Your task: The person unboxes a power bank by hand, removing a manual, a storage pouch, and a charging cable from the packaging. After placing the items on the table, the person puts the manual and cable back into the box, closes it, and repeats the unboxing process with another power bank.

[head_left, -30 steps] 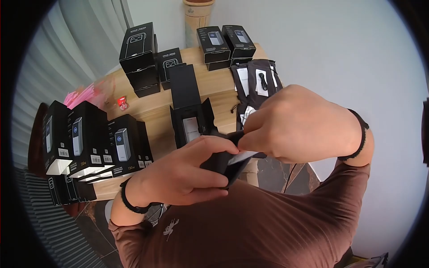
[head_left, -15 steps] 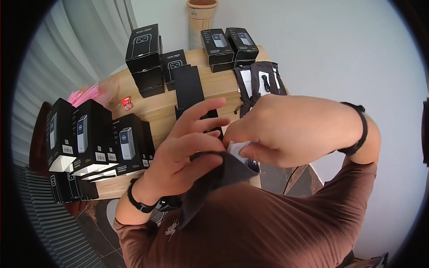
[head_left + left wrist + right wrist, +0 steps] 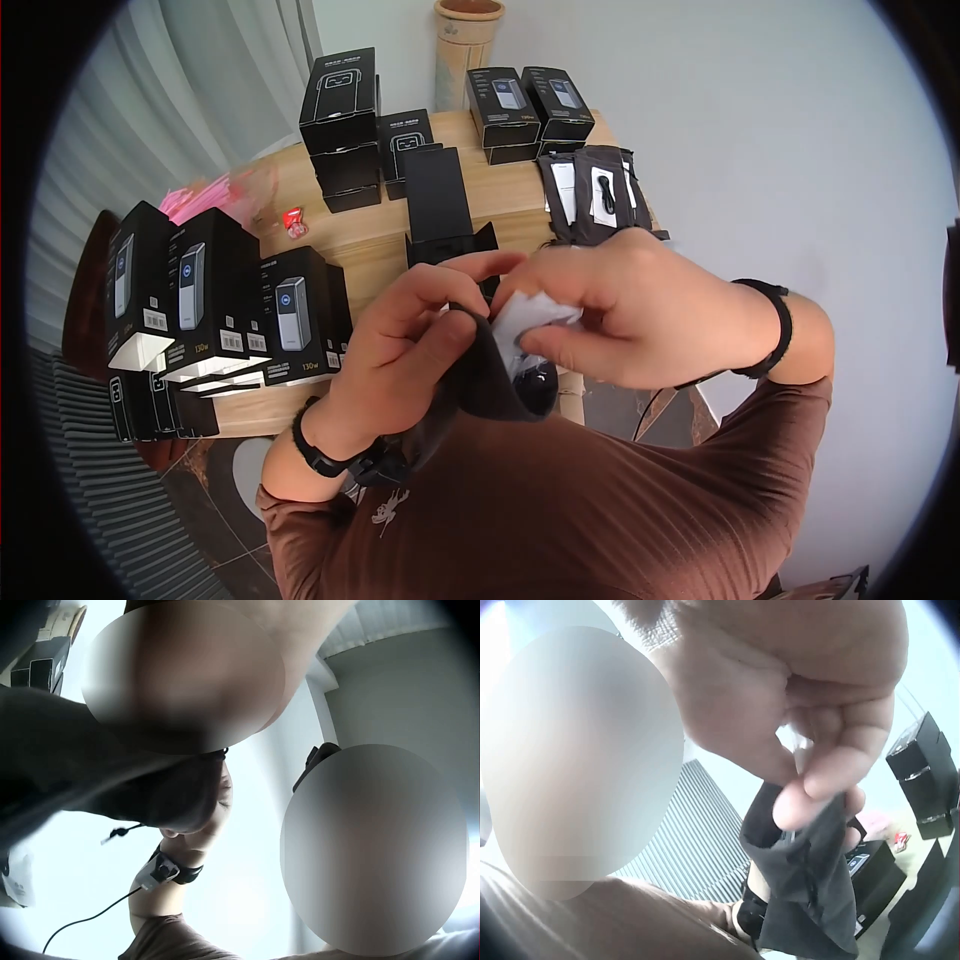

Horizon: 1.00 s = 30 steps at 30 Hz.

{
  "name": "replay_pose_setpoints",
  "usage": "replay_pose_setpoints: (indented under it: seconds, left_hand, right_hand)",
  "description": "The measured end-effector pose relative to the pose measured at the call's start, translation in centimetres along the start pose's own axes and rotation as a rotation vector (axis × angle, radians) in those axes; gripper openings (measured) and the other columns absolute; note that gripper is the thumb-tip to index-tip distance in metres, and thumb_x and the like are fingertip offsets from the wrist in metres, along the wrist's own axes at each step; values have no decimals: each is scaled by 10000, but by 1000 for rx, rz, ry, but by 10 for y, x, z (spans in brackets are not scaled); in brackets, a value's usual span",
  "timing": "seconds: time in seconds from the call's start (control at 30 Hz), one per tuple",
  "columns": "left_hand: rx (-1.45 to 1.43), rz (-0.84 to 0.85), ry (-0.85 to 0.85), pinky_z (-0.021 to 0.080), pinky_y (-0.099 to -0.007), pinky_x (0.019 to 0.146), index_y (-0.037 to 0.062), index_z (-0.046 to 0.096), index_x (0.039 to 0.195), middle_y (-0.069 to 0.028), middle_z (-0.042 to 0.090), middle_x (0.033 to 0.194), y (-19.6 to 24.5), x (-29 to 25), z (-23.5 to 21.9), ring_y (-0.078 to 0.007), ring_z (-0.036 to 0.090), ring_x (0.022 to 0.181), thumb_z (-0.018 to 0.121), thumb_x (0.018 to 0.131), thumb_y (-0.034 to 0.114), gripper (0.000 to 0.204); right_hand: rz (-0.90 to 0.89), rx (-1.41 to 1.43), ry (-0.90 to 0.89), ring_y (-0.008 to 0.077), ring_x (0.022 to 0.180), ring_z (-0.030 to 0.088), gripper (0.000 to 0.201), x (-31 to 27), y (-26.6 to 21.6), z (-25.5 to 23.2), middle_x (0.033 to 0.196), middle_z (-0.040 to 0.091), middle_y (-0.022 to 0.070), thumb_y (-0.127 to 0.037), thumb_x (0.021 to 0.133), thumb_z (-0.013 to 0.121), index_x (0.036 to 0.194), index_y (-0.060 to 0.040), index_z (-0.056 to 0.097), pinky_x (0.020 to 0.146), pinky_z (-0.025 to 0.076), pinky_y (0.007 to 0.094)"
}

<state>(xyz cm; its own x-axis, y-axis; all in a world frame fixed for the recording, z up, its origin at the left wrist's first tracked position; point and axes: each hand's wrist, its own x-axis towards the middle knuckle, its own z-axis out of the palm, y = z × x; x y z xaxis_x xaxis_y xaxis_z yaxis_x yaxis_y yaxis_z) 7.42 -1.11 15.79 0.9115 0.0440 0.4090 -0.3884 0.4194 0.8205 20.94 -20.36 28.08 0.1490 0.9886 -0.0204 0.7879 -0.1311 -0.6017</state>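
Observation:
In the head view my left hand (image 3: 395,350) holds a dark grey drawstring pouch (image 3: 485,385) by its rim, the thumb over the edge. My right hand (image 3: 640,315) pinches a crumpled white, partly see-through wrapper (image 3: 530,318) at the pouch's open mouth. Below the wrapper a shiny black piece (image 3: 538,382) shows inside the mouth. The pouch (image 3: 810,889) hangs beneath the pinching fingers in the right wrist view. An upright-lidded black box (image 3: 438,195) stands open behind the hands, which cover its lower part.
Black printed cartons (image 3: 295,315) stand in rows at the left. A stack of black boxes (image 3: 340,105) and two more cartons (image 3: 500,100) stand at the back. Grey pouches (image 3: 630,200) with white cards lie at the right edge of the wooden table (image 3: 290,250), and pink strips (image 3: 205,200) at its left.
The left fingers spread, then curled again at the pouch's rim. The pouch's mouth has turned upward and opened wider, and more of the white wrapper shows in the right hand.

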Motion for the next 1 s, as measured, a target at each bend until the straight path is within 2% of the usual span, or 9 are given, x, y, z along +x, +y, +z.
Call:
replay_pose_setpoints:
  seconds: [0.17, 0.3, 0.33, 0.4, 0.5, 0.67, 0.77, 0.83, 1.0]
  left_hand:
    - [206, 29, -29, 462, -495, 1171, 42, 588, 1152, -280, 416, 1644, -4, 2, -1, -388, 584, 1400, 543, 1135, 196, 161]
    - [51, 96, 70, 485, -541, 1153, 26, 586, 1165, -266, 417, 1638, -10, 7, 0, -453, 563, 1422, 552, 1140, 239, 218]
    - [-77, 104, 95, 446, -389, 1125, 42, 633, 1193, -200, 527, 1550, -12, 8, 0, -256, 563, 1405, 547, 1121, 80, 118]
    - [7, 111, 5, 444, -379, 1135, 48, 615, 1260, -182, 541, 1538, -12, 7, -9, -239, 555, 1409, 535, 1122, 75, 162]
    - [-3, 39, 35, 439, -360, 1143, 51, 545, 1415, -161, 546, 1531, -10, 5, -10, -204, 539, 1411, 592, 1093, 76, 326]
    - [327, -135, -22, 473, -347, 1109, 32, 403, 1610, -105, 570, 1514, 9, -6, -11, -155, 563, 1331, 857, 912, 97, 835]
    - [355, -583, -80, 493, -348, 1089, 23, 458, 1577, -86, 626, 1447, 17, -7, -10, -152, 597, 1279, 843, 931, 104, 756]
    - [300, -634, -170, 495, -343, 1083, 16, 480, 1563, -77, 654, 1401, 20, -6, -18, -146, 600, 1270, 816, 960, 123, 699]
    - [175, -498, -175, 492, -345, 1086, 3, 477, 1561, -76, 656, 1389, 11, -7, -20, -143, 595, 1269, 745, 1018, 138, 620]
  right_hand:
    - [127, 5, -228, 414, 602, 666, 395, -1, 0, 10, 654, 627, 187, -161, 997, 689, 1299, 25, 517, 544, 515, 463]
    - [-84, 269, -100, 348, 560, 678, 549, 2, 11, 17, 679, 653, 131, -197, 965, 779, 1373, -27, 453, 512, 504, 428]
    - [-76, 258, -81, 330, 560, 684, 573, 3, 11, 19, 694, 662, 121, -194, 954, 796, 1383, -38, 450, 512, 502, 418]
    - [115, -8, -53, 310, 577, 694, 589, 2, 2, 24, 729, 671, 123, -188, 935, 813, 1378, -42, 453, 513, 497, 405]
    - [16, -75, -72, 285, 591, 694, 552, 3, 17, 21, 733, 666, 124, -153, 956, 776, 1388, -46, 450, 523, 488, 382]
    - [-22, -27, 91, 409, 580, 649, 405, 6, 11, 5, 624, 602, 168, -98, 991, 648, 1332, -7, 450, 529, 481, 477]
    - [15, -57, -106, 435, 587, 624, 252, 10, 7, 0, 604, 584, 184, -99, 1008, 603, 1218, 13, 523, 542, 468, 510]
    - [29, -135, -293, 414, 623, 637, 211, 13, 11, -5, 658, 617, 177, -104, 1013, 617, 1198, -14, 571, 568, 471, 494]
    - [-66, -68, -131, 356, 624, 668, 309, 14, 20, 0, 685, 654, 145, -196, 990, 744, 1240, -36, 656, 550, 494, 442]
